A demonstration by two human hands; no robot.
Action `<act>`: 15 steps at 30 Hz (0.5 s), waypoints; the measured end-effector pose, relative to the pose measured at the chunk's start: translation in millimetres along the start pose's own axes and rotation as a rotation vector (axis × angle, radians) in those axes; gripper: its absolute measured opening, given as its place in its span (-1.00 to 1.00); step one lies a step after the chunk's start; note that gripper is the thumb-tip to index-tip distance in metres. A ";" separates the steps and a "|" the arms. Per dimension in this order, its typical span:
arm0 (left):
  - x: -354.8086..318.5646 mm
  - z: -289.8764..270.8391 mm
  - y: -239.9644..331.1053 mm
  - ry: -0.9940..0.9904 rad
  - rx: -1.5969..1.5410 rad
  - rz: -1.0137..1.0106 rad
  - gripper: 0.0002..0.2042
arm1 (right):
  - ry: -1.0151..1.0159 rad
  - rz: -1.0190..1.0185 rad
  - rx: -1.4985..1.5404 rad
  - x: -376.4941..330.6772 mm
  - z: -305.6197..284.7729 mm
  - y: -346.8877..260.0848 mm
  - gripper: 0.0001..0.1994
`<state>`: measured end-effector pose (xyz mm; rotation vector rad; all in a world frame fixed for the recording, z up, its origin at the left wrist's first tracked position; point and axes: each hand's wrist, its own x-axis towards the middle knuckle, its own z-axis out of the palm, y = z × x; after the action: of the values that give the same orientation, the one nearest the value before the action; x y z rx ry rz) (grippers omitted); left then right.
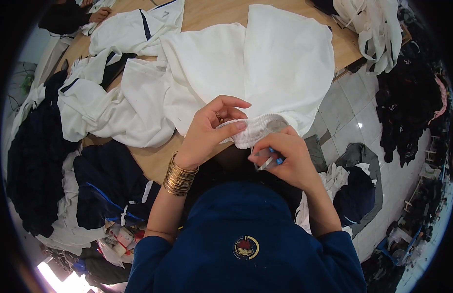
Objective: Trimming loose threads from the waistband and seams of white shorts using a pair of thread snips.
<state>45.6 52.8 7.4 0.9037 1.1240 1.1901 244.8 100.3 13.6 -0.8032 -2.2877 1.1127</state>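
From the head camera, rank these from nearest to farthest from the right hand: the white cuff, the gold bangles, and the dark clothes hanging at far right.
1. white cuff: touching the right hand, just above its fingers.
2. gold bangles: to the left, on the left wrist.
3. dark clothes: far right, beyond the tiled floor.

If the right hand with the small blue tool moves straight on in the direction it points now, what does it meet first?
Most likely the elastic waistband of the white garment, which the left hand pinches. The right hand and its blue tool point up and left toward it; depth is unclear.
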 end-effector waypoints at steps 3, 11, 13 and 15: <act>-0.6 -1.6 -1.2 0.001 -0.019 -0.018 -0.69 | -0.095 0.008 -0.057 2.4 -18.7 -11.0 -0.72; 1.1 -3.5 -2.6 -0.022 -0.078 -0.051 -0.70 | 0.151 -0.047 -0.420 0.9 -14.9 7.3 -0.69; 1.5 -3.3 -1.0 -0.017 -0.090 -0.070 -0.69 | 0.159 -0.042 -0.445 1.5 -12.8 7.0 -0.69; 1.6 -3.1 -0.4 -0.031 -0.097 -0.067 -0.69 | 0.157 -0.045 -0.430 1.3 -10.6 9.4 -0.68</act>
<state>42.7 54.1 6.0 0.8019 1.0545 1.1621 253.3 111.6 12.0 -0.9525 -2.4258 0.5178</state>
